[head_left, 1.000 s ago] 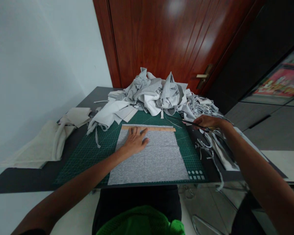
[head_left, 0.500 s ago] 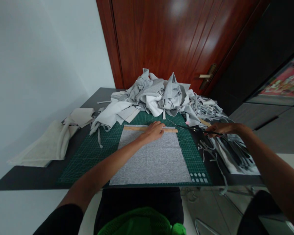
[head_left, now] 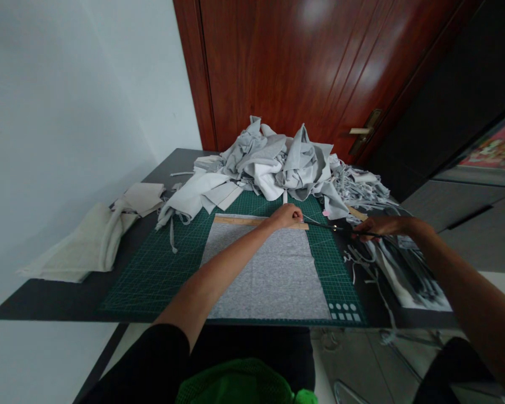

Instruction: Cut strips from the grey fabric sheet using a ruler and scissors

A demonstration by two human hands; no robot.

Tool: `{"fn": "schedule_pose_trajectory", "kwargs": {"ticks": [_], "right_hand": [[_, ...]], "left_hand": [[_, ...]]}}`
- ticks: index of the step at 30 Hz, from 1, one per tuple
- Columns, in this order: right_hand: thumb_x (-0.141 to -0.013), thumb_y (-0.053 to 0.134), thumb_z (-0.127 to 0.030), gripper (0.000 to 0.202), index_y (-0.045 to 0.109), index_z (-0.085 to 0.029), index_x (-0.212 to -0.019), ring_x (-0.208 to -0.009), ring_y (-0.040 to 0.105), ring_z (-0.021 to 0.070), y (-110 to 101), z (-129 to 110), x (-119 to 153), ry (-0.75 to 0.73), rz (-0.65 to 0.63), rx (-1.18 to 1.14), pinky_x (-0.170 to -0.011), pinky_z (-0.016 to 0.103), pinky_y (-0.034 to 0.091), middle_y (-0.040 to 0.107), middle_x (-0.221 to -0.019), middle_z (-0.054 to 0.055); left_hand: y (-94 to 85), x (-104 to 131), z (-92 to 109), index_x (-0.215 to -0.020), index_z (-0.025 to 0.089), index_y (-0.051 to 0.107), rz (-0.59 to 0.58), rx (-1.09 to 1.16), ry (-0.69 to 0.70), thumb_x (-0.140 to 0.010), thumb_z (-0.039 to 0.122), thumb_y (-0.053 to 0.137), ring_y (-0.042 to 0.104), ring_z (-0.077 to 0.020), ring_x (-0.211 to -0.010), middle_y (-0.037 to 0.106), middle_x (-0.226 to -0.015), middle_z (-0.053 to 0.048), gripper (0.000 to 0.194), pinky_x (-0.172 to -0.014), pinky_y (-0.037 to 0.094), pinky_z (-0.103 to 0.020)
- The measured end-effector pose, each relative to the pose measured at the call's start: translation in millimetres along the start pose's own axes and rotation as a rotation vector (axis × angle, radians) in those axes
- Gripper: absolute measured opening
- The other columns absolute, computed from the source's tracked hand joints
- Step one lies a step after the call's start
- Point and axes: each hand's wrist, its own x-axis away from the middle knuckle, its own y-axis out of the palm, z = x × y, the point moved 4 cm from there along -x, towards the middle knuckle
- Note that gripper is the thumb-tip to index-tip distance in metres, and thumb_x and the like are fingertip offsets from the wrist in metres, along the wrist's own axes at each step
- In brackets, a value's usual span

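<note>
Cloth (head_left: 269, 275) is lying at 12 o'clock, a ruler (head_left: 239, 221) crossing its far edge. The left hand (head_left: 285, 216) is reaching to 1, grip unclear; the right hand (head_left: 368, 226) is holding scissors (head_left: 343, 229) at 2, seemingly aligning a cut, probably needing a steady ruler.

The left arm (head_left: 225, 275) stretches forward to a curled left hand (head_left: 286, 216), while the right arm (head_left: 460, 278) slants inward, the right hand (head_left: 374, 226) gripping.
</note>
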Motion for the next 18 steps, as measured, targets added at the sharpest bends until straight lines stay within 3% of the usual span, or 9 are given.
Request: {"fn": "schedule_pose_trajectory", "kwargs": {"ticks": [8,13,18], "right_hand": [[-0.066,0.08,-0.064,0.06,0.078,-0.021,-0.109,-0.061,0.043,0.0131,-3.3,6.0,-9.3,-0.003,-0.028,0.037,-0.061,0.03,0.035,0.063,-0.073,0.002],[-0.066,0.077,-0.061,0.055,0.078,-0.022,-0.106,-0.065,0.047,0.0158,-9.8,3.6,-15.0,-0.007,-0.054,0.084,-0.065,0.032,0.04,0.065,-0.076,0.003],[-0.066,0.074,-0.062,0.054,0.08,-0.023,-0.102,-0.076,0.061,0.0238,-10.5,-4.1,-20.6,-0.059,-0.032,0.109,-0.07,0.035,0.047,0.074,-0.086,0.008]], "left_hand": [[6.6,-8.7,-14.8,-0.093,0.014,0.085,-0.02,0.012,-0.049,-0.09,0.021,0.074,0.073,-0.0171,-0.085,0.082,-0.091,-0.006,0.013,-0.081,0.052,-0.025],[5.1,-15.4,-19.2,-0.095,0.016,0.085,-0.11,0.059,-0.07,-0.091,0.025,0.074,0.074,-0.0162,-0.087,0.083,-0.096,-0.005,0.015,-0.08,0.051,-0.024],[3.8,-18.7,-22.3,-0.094,0.018,0.085,-0.143,0.063,-0.077,-0.089,0.027,0.076,0.073,-0.0154,-0.086,0.083,-0.094,-0.004,0.014,-0.077,0.049,-0.024]]}}
